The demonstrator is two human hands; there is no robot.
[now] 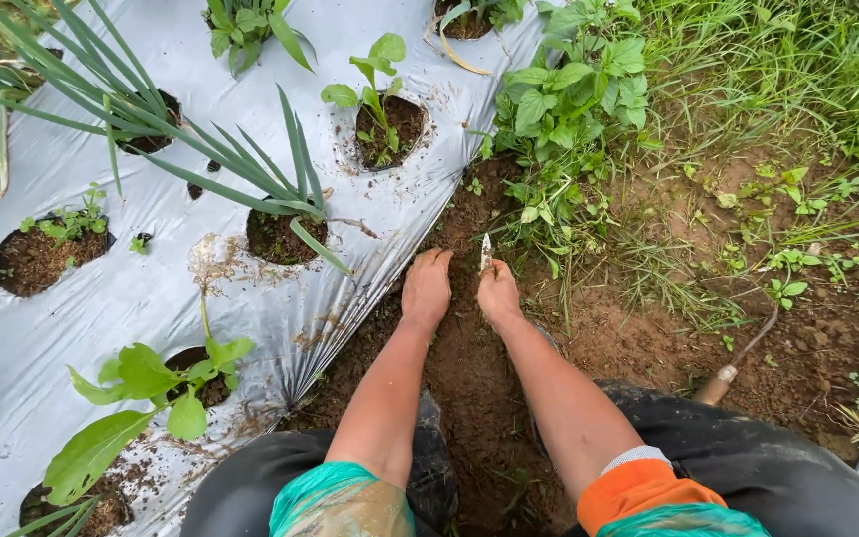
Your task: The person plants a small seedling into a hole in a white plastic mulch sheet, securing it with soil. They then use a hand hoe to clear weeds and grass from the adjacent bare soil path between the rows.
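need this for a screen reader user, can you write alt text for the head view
Seen from above, a person's left hand presses into bare brown soil while the right hand holds a small pale blade beside it. Silver plastic mulch with planting holes and seedlings lies to the left, weeds and grass to the right.

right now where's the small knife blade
In the head view the small blade sticks up from the right hand, near centre, over the soil strip between the plastic mulch sheet and weeds.

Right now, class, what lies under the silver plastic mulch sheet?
Brown soil shows through round holes in the silver plastic mulch sheet, where green plants grow. Between the holes, the sheet hides whatever lies beneath.
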